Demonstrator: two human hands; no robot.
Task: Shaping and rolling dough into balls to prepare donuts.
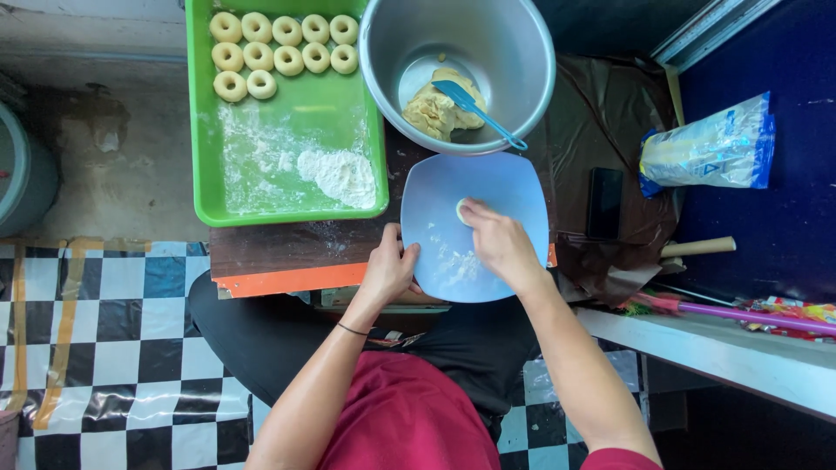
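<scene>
- left hand (389, 265): fingers curled over the near-left rim of the blue plate (514, 187), gripping it.
- right hand (498, 241): fingertips pinched on a small pale dough piece (461, 211) on the plate; most of the piece is hidden under the fingers, so its shape cannot be made out.
- blue plate: rests on the table edge, just below the metal bowl (514, 52); its near edge is covered by both hands; flour smear at its centre.
- metal bowl: holds a dough lump (433, 111) and a blue spatula (477, 109); top rim is cut off.
- green tray (287, 213): ring-shaped dough pieces (286, 45) in rows, a flour pile (341, 172); upper edge is cut off.
- dark phone (604, 203): lies right of the plate.
</scene>
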